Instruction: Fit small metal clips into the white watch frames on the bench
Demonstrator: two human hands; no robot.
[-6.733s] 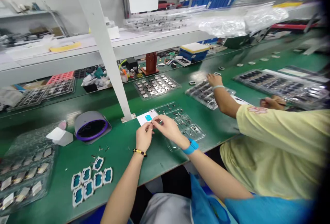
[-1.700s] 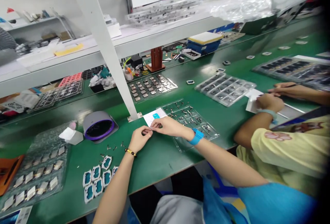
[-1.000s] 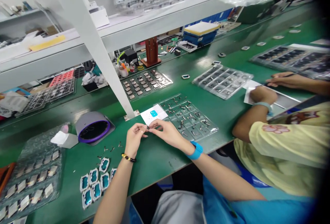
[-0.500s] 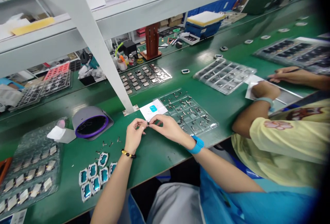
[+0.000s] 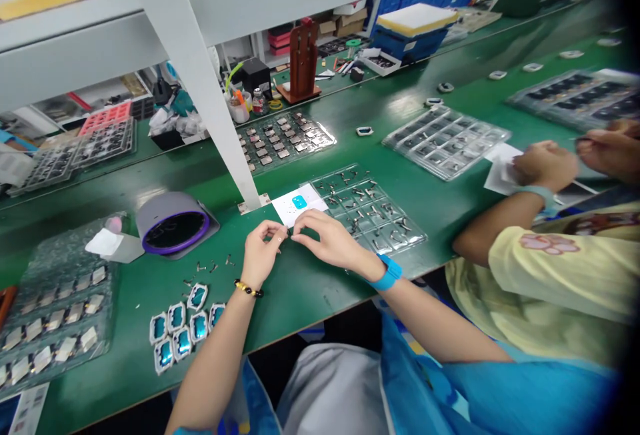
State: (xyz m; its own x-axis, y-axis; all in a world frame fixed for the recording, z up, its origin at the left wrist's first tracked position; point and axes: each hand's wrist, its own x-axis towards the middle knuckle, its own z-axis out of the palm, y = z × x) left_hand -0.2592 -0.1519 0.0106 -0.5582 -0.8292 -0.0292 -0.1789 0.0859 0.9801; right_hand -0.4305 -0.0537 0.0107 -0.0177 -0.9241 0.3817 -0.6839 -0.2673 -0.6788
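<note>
My left hand (image 5: 263, 251) is closed in a pinch on a small dark piece (image 5: 289, 232), too small to name, just in front of a white card (image 5: 285, 209) bearing a blue patch (image 5: 299, 202). Close beside it, at the same piece, my right hand (image 5: 325, 238) has its thumb and index fingertips together; whether they grip the piece is hidden. A clear tray (image 5: 383, 211) of small metal parts lies beyond my right hand. To the left sit several white frames with blue centres (image 5: 183, 341) and a few loose metal bits (image 5: 214, 265).
A slanted white post (image 5: 215, 108) stands behind my hands. A grey, purple-rimmed device (image 5: 175, 221) and a tray of pale parts (image 5: 65, 321) are at left. Another person's hand (image 5: 547, 167) works at right, near a divided tray (image 5: 445, 141).
The view has shifted slightly. My fingertips have parted a little around the small piece, my right fingers lifting slightly. The person's hands at right have moved closer together.
</note>
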